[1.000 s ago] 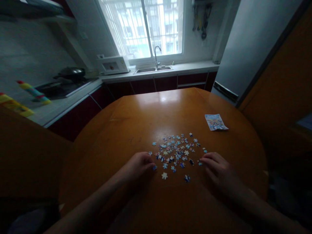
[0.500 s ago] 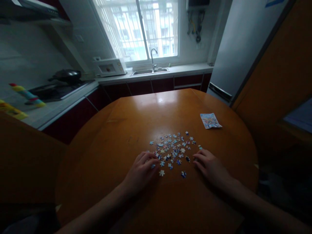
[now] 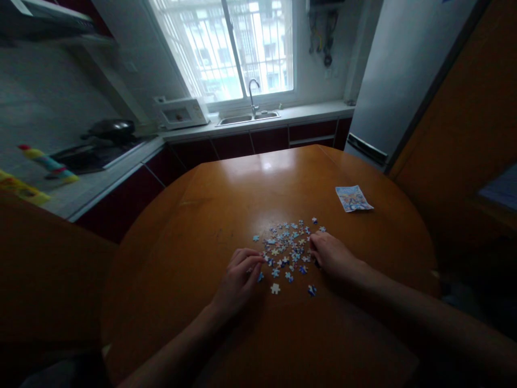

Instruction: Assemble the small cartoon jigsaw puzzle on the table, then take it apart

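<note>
A loose heap of small jigsaw puzzle pieces (image 3: 286,242), mostly blue and white, lies on the wooden table (image 3: 226,205). At its left edge is my left hand (image 3: 240,275), fingers bent and thumb drawn close to them by a few pieces; whatever may be between the tips is hidden. My right hand (image 3: 331,253) reaches in from the right, fingertips pressed together at the heap's edge and hiding anything under them. Nearer to me, a pale piece (image 3: 275,289) and a dark blue piece (image 3: 312,290) sit apart from the heap.
A printed picture sheet (image 3: 354,198) lies on the table, right of and beyond the heap. Past the table are a sink (image 3: 235,119), a microwave (image 3: 181,113), a stove with a black pan (image 3: 111,129), and a grey fridge (image 3: 388,81).
My right hand has moved left and slightly away from me onto the heap's edge, its fingers drawing together. My left hand stays at the left edge. The view has shifted slightly.
</note>
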Action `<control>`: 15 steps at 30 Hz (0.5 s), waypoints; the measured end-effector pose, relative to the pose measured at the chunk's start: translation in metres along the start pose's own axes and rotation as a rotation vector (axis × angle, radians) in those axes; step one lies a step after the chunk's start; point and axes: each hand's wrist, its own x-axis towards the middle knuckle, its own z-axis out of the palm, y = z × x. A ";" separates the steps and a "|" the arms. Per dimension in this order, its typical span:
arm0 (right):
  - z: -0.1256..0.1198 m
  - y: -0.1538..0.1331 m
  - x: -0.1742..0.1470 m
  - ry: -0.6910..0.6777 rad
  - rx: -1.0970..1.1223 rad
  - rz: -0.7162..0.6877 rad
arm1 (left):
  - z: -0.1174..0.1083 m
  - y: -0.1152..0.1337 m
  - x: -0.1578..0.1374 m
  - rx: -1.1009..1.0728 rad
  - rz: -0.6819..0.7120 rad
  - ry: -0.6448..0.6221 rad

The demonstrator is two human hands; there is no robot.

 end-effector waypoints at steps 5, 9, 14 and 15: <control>-0.001 -0.002 -0.007 0.141 0.078 -0.066 | 0.004 -0.001 0.000 0.015 0.024 -0.012; 0.007 0.004 -0.019 0.162 -0.019 -0.256 | 0.005 0.001 -0.002 0.036 0.038 -0.038; 0.008 0.017 -0.046 0.231 0.005 -0.324 | 0.004 0.004 -0.005 0.070 0.035 -0.071; 0.008 0.020 -0.053 0.250 0.015 -0.302 | 0.003 0.005 -0.005 0.086 0.038 -0.088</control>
